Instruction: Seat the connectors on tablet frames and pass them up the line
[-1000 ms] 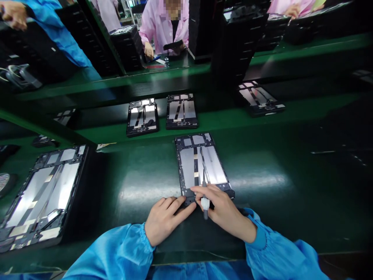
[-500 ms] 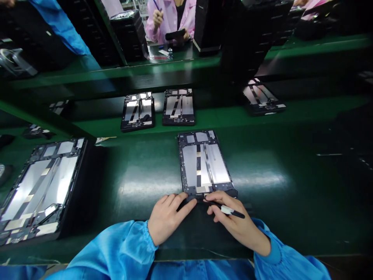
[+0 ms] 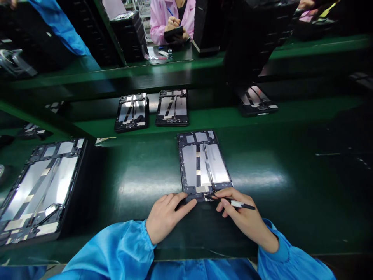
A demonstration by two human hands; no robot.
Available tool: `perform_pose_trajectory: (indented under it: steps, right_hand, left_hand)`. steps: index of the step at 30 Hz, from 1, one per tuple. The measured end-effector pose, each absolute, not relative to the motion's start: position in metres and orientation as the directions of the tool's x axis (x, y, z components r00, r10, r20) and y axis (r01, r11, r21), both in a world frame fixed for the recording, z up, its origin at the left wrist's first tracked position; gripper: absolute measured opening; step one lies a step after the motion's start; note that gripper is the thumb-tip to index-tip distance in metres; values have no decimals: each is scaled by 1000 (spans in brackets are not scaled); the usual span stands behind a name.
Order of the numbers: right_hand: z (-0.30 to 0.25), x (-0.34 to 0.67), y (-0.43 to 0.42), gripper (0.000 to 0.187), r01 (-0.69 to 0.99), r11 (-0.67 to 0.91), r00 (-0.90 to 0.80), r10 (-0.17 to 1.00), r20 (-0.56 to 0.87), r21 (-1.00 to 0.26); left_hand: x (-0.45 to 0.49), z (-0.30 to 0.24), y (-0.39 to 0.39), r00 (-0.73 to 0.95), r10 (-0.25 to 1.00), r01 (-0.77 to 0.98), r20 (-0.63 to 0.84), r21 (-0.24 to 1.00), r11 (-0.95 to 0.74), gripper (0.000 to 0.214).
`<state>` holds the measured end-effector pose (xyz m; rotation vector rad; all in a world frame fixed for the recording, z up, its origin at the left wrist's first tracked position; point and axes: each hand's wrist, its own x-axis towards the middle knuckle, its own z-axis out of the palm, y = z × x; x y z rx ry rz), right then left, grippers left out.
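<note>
In front of me an opened tablet [image 3: 190, 165] lies on the green bench, its silver inner plates, dark ribbon cable and black frame showing. My left hand [image 3: 164, 216] grips its lower left corner, thumb along the bottom edge and fingers at the side. A slim black-and-white pen-like tool [image 3: 237, 203] is held in the closed fingers of my right hand [image 3: 243, 217]. The tool's dark tip reaches the small parts at the middle of the tablet's bottom edge. The fingers partly hide the lower right corner.
A stack topped by an opened tablet [image 3: 43, 186] stands at my left. Beyond the bench edge, several more opened tablets [image 3: 172, 107] sit on a lower green track. Tall dark stacks [image 3: 208, 27] line the raised shelf [image 3: 177, 66]. Across it, a person in pink [image 3: 160, 23] works.
My right hand and its tool have shifted slightly right. The tablets on the track have moved left. The person opposite has brought a pen down to a dark object. My left hand has hardly moved.
</note>
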<state>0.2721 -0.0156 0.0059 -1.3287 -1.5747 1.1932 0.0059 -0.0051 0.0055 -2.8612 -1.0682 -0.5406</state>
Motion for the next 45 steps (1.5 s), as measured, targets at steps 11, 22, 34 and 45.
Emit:
perform_pose_trajectory:
  steps: [11, 22, 34, 45]
  right_hand:
    - [20, 254, -14, 16, 231, 223, -390, 913, 120, -947]
    - [15, 255, -25, 18, 185, -139, -329, 924, -195, -973]
    - [16, 235, -33, 11, 439, 9, -412, 891, -193, -898]
    - [33, 255, 19, 28, 171, -127, -296, 939, -174, -977]
  left_hand:
    - [5, 8, -1, 670, 611, 602, 421, 173, -779, 29]
    - [-3, 7, -23, 736, 545, 477, 401, 264, -838, 28]
    - [-4, 0, -44, 845, 452, 392, 287, 243, -887, 28]
    - [-2, 10, -25, 765, 524, 432, 375, 304, -849, 27]
